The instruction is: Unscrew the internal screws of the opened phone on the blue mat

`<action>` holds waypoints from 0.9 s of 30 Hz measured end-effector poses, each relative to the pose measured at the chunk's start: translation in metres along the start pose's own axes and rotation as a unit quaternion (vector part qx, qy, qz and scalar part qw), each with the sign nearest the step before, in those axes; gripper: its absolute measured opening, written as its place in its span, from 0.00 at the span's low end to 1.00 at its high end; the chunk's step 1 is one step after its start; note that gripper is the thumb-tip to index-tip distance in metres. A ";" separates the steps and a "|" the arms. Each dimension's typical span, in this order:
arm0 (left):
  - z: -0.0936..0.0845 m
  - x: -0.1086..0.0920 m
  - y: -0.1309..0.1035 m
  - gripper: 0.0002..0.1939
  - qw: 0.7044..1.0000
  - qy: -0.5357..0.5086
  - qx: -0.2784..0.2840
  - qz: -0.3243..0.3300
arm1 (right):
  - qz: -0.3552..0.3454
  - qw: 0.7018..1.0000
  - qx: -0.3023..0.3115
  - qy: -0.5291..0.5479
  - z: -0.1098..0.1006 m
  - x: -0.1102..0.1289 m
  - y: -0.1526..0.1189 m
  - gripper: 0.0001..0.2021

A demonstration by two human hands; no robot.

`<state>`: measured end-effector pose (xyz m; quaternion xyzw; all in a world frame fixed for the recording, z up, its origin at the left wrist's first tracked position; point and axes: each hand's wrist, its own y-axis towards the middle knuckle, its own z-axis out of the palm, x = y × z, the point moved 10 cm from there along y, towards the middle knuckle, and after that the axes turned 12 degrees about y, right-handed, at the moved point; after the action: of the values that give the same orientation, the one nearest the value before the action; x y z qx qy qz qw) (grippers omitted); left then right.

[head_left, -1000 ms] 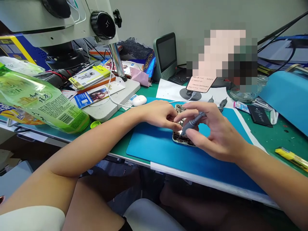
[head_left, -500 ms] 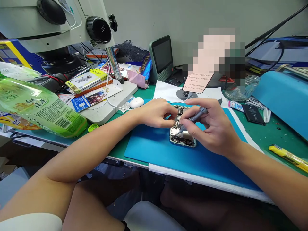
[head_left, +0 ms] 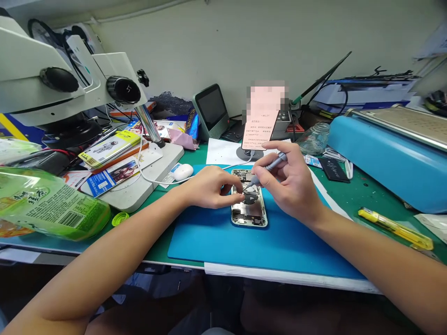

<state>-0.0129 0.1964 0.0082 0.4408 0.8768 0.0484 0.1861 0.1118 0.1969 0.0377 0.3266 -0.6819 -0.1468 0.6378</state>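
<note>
An opened phone [head_left: 248, 211] with its inner parts showing lies on the blue mat [head_left: 209, 237]. My right hand [head_left: 291, 179] grips a grey screwdriver [head_left: 270, 167], tilted, with its tip over the upper middle of the phone. At the phone's left edge is my left hand [head_left: 214, 187], its thumb and forefinger bent over the inner parts and slightly apart. Nothing that I can make out is between those fingers. Behind the hands a lit phone [head_left: 260, 125] showing text stands upright on a round stand [head_left: 249, 154].
A microscope [head_left: 122, 88] and its white base stand at the left, near a green bottle [head_left: 52, 202] and a white earbud case [head_left: 183, 172]. To the right are a yellow cutter [head_left: 394, 228], a glass jar [head_left: 315, 138] and a blue machine [head_left: 380, 158].
The view has tilted up and shifted right. The screwdriver tip has gone from the phone's lower part to its upper middle. My left fingers have moved lower along the phone.
</note>
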 end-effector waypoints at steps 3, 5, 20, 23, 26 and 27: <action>0.001 -0.001 0.001 0.16 1.000 0.001 -0.002 0.004 | -0.003 1.000 0.002 -0.006 0.000 0.000 -0.001 0.19; 0.001 -0.002 0.001 0.15 1.000 0.003 -0.003 0.005 | -0.007 1.000 0.003 -0.010 0.000 -0.001 -0.001 0.19; -0.004 0.013 0.000 0.13 0.998 0.047 -0.017 -0.043 | -0.031 0.994 -0.108 -0.008 -0.034 -0.008 0.011 0.18; -0.003 0.015 0.000 0.11 0.997 0.051 -0.006 -0.052 | -0.023 0.994 -0.110 -0.002 -0.037 -0.017 0.014 0.18; 0.001 0.020 0.000 0.09 0.997 0.052 0.023 -0.052 | -0.025 0.993 -0.110 -0.016 -0.038 -0.014 0.014 0.18; 0.002 0.021 0.000 0.09 0.997 0.051 0.034 -0.050 | -0.028 0.994 -0.107 -0.021 -0.038 -0.011 0.014 0.18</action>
<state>-0.0239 0.2130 0.0002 0.3993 0.9073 0.0315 0.1279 0.1443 0.2227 0.0428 0.2721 -0.6663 -0.2439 0.6500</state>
